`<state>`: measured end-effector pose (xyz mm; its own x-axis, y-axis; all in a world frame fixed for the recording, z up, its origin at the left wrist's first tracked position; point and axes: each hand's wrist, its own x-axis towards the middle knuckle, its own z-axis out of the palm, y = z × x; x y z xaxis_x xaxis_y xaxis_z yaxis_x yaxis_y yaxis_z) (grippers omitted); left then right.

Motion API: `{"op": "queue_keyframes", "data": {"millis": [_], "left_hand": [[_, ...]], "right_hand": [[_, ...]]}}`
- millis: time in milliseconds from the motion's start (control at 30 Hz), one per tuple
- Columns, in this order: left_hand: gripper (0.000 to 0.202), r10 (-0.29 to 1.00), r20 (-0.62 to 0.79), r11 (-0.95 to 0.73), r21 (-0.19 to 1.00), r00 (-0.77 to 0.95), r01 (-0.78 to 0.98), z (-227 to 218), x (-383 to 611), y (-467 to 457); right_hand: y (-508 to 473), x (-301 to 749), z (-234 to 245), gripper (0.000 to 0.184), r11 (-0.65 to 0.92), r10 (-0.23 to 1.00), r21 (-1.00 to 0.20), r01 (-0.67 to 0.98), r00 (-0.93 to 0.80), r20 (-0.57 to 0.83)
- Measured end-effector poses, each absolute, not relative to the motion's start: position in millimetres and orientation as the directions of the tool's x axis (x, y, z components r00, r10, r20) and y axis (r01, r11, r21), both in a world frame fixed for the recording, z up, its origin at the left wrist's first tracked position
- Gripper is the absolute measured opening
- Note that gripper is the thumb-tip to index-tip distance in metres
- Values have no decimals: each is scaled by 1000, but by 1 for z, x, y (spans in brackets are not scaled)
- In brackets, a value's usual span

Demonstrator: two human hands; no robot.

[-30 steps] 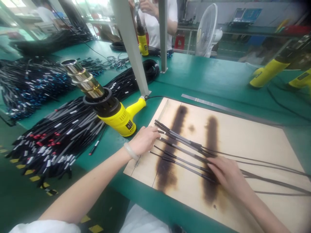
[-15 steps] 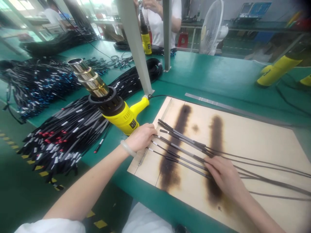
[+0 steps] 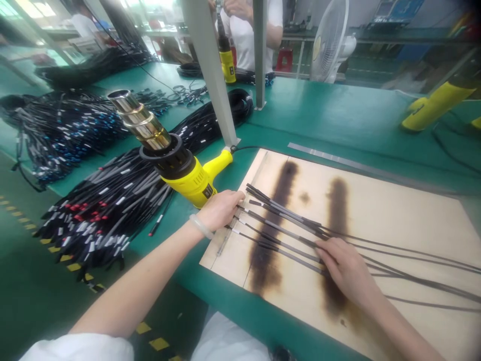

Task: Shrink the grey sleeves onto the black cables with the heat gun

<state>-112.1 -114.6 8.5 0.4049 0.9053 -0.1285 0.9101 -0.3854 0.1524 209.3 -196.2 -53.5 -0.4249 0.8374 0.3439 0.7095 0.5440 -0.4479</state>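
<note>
Several thin black cables (image 3: 280,223) with grey sleeves lie side by side across a pale wooden board (image 3: 398,210) with two dark scorch bands. My left hand (image 3: 222,209) is closed at the board's left edge, its fingertips pinching a cable end. White labels show on the cable ends just below it. My right hand (image 3: 343,265) presses closed fingers around the cables near the right scorch band; its fingertips partly hide them. Beside my left hand stands a yellow heat gun (image 3: 184,175), its metal nozzle pointing up and left.
Bundles of black cables (image 3: 93,210) with red and white ends lie at left. Grey posts (image 3: 214,75) rise from the green table (image 3: 300,110). A ruler strip (image 3: 323,156) lies behind the board. Another person (image 3: 248,30) works opposite, near a second heat gun (image 3: 227,65) and a fan (image 3: 330,40).
The whole view has shifted slightly. Both hands stay at nearly the same places on the cables, and the cables lie almost as before.
</note>
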Motion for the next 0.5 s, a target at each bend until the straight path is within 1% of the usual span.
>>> {"op": "queue_keyframes", "data": {"millis": [100,267,333,500], "left_hand": [[22,895,-161,-405,92,415,910,7,-112,-113],[48,795,-213,-579,15,568,815,13,-108,-119],[46,774,-241,-608,-26,585,794,16,-105,-124],[32,804,-258,-571,-83,536,817,16,-100,-131]], "right_hand": [[-195,209,-55,14,539,840,-434,722,-423,339],[-195,215,-56,13,541,838,-422,728,-426,340],[-196,220,-56,12,541,838,-412,733,-427,340],[-202,243,-57,13,572,812,-345,744,-456,364]]}}
